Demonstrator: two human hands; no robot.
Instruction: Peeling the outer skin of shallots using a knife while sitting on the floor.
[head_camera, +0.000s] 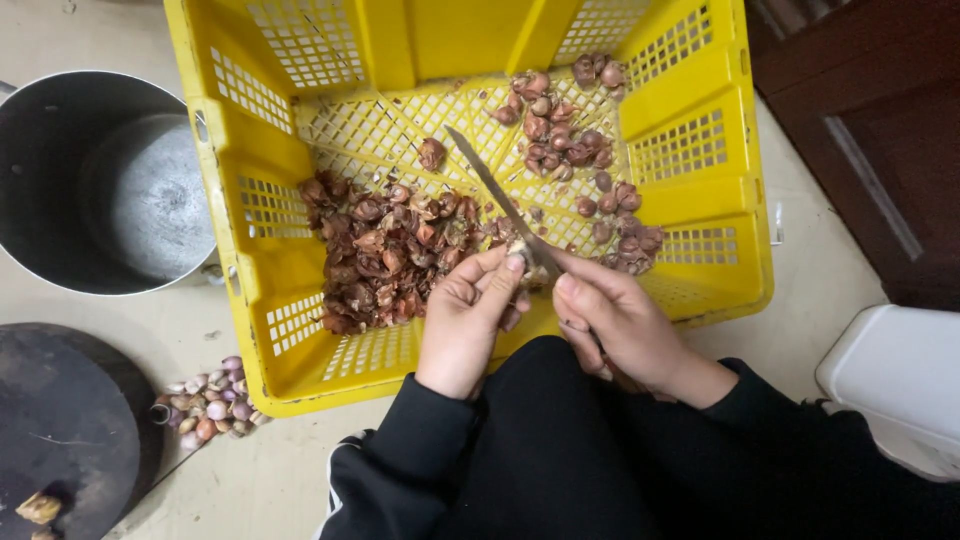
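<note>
Over the yellow crate (480, 40), the left hand (468, 320) pinches a shallot (520, 250) at frame centre while the right hand (620, 325) grips a knife (490, 190), trimming it. A heap of peels (385, 250) lies centre-left; unpeeled shallots (570, 140) remain upper right. Peeled ones (210, 405) sit lower left, so roughly midway, I'd judge.

One camera, worn on the person's head, looks almost straight down at close range onto the floor (300, 470). A yellow crate (700, 160) fills the upper middle toward 12 o'clock, a metal pot (60, 200) sits at 9 o'clock, and the person's own dark sleeves and lap enter from 6 o'clock.
</note>
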